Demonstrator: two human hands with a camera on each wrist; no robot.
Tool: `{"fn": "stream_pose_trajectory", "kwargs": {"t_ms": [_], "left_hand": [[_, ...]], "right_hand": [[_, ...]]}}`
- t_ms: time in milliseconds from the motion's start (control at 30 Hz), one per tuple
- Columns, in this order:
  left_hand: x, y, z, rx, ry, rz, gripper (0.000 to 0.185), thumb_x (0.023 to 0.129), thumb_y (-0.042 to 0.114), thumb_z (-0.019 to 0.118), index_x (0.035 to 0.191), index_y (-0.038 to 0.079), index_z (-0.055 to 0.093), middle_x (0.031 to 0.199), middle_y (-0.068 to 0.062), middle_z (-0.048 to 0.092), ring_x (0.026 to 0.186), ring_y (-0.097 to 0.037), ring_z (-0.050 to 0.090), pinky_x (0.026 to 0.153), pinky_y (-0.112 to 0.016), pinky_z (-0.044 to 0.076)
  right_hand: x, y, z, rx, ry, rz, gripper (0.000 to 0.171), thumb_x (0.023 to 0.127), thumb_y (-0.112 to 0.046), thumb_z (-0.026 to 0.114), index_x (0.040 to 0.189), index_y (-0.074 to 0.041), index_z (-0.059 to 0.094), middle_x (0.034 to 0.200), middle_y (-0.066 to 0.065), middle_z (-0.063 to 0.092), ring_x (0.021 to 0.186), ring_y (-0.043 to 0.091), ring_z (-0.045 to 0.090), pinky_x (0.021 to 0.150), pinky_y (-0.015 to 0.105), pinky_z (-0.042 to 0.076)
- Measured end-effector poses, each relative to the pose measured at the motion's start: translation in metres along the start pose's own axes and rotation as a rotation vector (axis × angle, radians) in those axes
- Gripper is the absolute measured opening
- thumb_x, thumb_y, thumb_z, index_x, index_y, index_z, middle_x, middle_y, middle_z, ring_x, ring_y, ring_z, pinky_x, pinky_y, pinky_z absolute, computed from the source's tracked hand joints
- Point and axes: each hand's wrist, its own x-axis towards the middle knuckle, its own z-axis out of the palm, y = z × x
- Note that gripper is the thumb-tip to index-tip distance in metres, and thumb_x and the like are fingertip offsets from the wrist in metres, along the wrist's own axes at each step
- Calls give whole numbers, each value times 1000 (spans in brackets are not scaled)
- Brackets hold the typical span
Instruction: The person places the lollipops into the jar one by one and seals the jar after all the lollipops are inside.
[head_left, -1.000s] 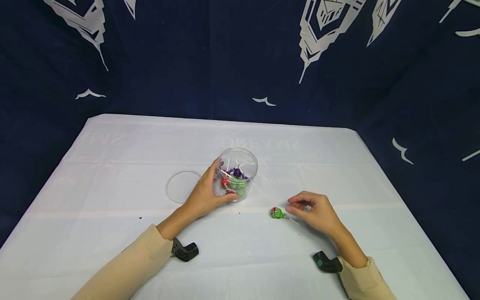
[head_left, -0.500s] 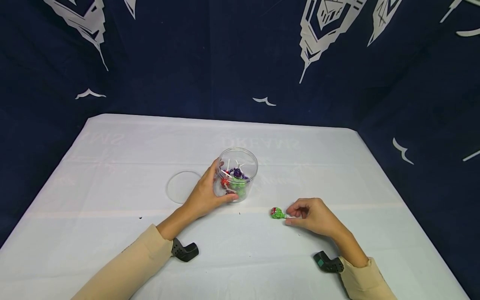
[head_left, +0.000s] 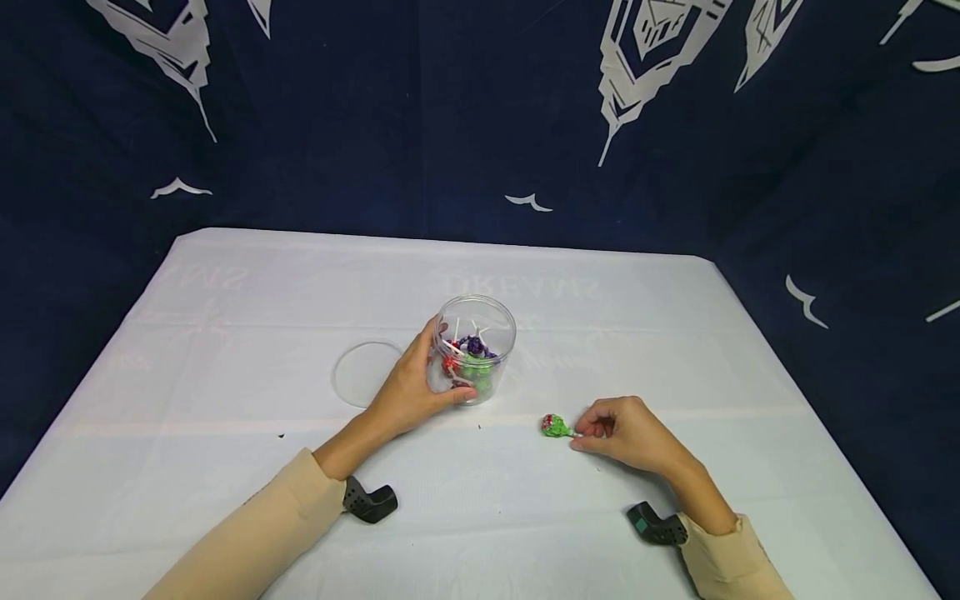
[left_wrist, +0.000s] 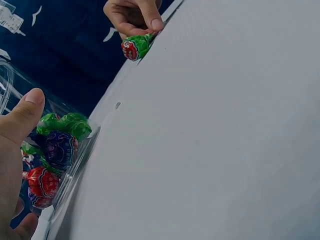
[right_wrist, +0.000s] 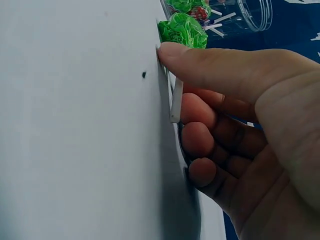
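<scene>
A clear plastic jar [head_left: 491, 385] stands uncovered on the table, holding several wrapped lollipops [left_wrist: 59, 150] in green, purple and red. My left hand [head_left: 408, 383] grips the jar's left side, thumb across the front and fingers behind. To the right of the jar is a single green-wrapped lollipop [head_left: 554, 426] with a red patch. The right hand [head_left: 630, 433] pinches its white stick [right_wrist: 176, 102] between thumb and fingers, low at the tabletop. In the right wrist view the stick's free end shows below the thumb, and the wrapped head is just past the thumb tip.
Left of the jar lies a clear round lid [head_left: 337, 375], partly behind the left hand. A white cloth covers the table [head_left: 465, 533]. A dark blue patterned curtain [head_left: 420, 125] hangs behind it. Small dark specks dot the cloth.
The right hand has come down from above the lollipop's stick and now pinches it. The lollipop has hardly moved. My left hand and the jar have stayed where they were.
</scene>
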Motion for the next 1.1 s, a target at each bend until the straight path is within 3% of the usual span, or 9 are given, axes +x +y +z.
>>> {"fn": "stream_pose_trajectory", "kwargs": {"t_ms": [733,1100], "left_hand": [[0,-2,0,16,2,20,115,73,41,88,158,14,16,154,-17,35,140,-32,36,112,-51,32],[1,-1,0,12,3,16,113,73,42,88,157,17,17,152,-17,38,139,-31,38,112,-51,33]], "right_hand": [[1,1,1,-33,9,-44,17,79,-7,83,75,-19,71,69,-13,61,57,1,48,49,21,44],[2,0,-1,-64,153,-164,24,77,0,82,75,-19,69,69,-16,57,62,2,50,52,20,43]]}}
